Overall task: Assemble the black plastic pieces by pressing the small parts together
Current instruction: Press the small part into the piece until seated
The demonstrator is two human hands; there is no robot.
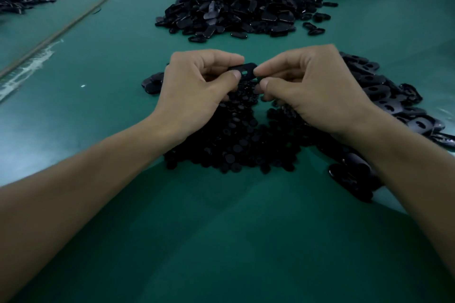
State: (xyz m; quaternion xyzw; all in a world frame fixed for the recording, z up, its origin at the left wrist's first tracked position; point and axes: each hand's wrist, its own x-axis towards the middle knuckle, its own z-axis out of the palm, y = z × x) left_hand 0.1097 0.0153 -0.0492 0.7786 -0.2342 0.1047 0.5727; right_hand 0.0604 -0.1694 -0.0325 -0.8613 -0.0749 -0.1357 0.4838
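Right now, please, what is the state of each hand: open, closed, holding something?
Left hand: closed, pinching the left end of the black oval piece.
Right hand: closed, pinching the right end of the same piece.

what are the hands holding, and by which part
A black plastic piece: the left hand pinches its left end, the right hand its right end.

Bare green table (pixel 103 96) lies open leftward; black-part heaps crowd ahead (pixel 236 7), below (pixel 231 145) and right (pixel 389 96).
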